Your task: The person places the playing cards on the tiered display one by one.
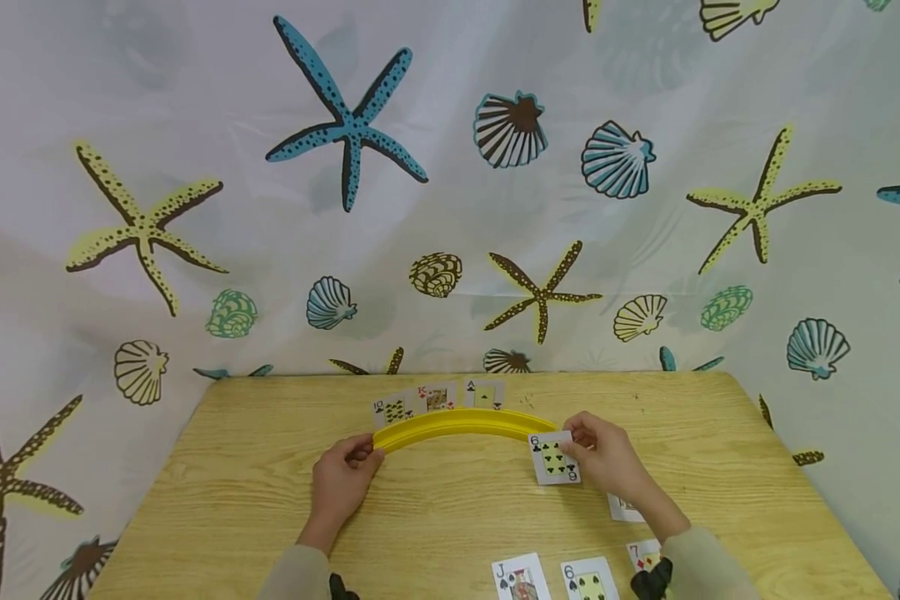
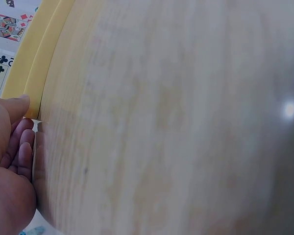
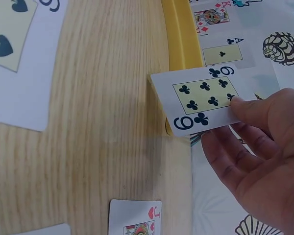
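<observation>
A curved yellow card holder (image 1: pixel 461 422) lies on the wooden table, with the ten of clubs (image 1: pixel 394 409), king of diamonds (image 1: pixel 437 399) and ace of clubs (image 1: pixel 484 394) standing along it. My left hand (image 1: pixel 341 483) pinches the holder's left end, thumb on the near side in the left wrist view. Between thumb and fingers, my right hand (image 1: pixel 607 457) holds the six of clubs (image 3: pixel 198 100), face toward me. That card overlaps the holder's right end in the head and right wrist views.
Face up near the front lie a jack (image 1: pixel 521 579), the six of spades (image 1: pixel 588 581) and a seven of diamonds (image 1: pixel 642 553), partly behind the right wrist. A jack of hearts (image 3: pixel 135 218) lies under the right forearm. A patterned cloth (image 1: pixel 450 183) hangs behind the table.
</observation>
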A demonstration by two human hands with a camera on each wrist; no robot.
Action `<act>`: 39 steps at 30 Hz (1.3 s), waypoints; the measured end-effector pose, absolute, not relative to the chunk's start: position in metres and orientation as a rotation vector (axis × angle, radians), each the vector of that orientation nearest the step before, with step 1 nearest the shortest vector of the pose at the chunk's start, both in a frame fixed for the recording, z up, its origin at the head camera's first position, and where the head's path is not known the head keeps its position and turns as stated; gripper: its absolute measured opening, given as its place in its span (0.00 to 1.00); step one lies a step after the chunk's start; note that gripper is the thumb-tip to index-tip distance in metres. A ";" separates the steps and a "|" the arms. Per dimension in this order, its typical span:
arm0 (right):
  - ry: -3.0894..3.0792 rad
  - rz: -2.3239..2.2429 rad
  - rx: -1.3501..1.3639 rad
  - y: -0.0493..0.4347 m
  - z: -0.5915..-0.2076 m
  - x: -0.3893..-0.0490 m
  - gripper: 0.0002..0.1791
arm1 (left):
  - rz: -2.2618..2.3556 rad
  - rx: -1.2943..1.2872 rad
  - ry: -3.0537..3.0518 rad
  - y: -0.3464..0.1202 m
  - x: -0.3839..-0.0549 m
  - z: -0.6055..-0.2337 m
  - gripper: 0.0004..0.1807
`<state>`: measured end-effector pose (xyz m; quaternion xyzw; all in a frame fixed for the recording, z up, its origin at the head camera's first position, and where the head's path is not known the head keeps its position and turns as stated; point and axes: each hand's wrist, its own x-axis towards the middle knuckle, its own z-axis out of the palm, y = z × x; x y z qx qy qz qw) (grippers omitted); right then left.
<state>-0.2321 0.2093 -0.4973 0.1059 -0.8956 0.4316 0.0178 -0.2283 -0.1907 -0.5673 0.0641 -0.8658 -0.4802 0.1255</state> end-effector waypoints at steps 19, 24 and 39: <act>-2.629 1.523 0.290 0.197 -0.481 -0.256 0.09 | -1.413 0.186 -2.521 -0.191 -0.229 -0.566 0.19; -2.620 1.520 0.243 0.194 -0.479 -0.261 0.08 | -1.399 0.180 -2.510 -0.190 -0.227 -0.566 0.18; -2.566 1.509 0.213 0.187 -0.479 -0.275 0.08 | -1.389 0.189 -2.518 -0.190 -0.228 -0.567 0.19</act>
